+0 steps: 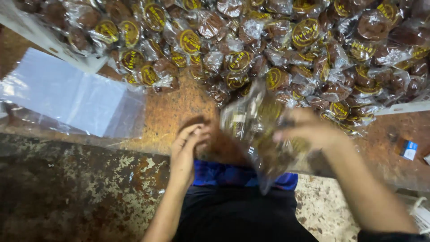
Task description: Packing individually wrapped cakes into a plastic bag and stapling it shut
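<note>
My right hand (309, 130) grips a clear plastic bag (260, 130) that holds several wrapped brown sweets; the bag is blurred by motion and hangs over my lap. Beside the bag's lower left side is my left hand (188, 145), fingers curled on a brown piece (219, 145) that is too blurred to name. A big heap of clear-wrapped brown sweets with yellow oval labels (268, 49) fills the top of the view, just beyond both hands.
A stack of flat clear plastic bags (67, 94) lies at the left on the rusty brown work surface (170, 112). A small blue and white box (408, 150) sits at the right. White tray edges (403, 107) border the heap.
</note>
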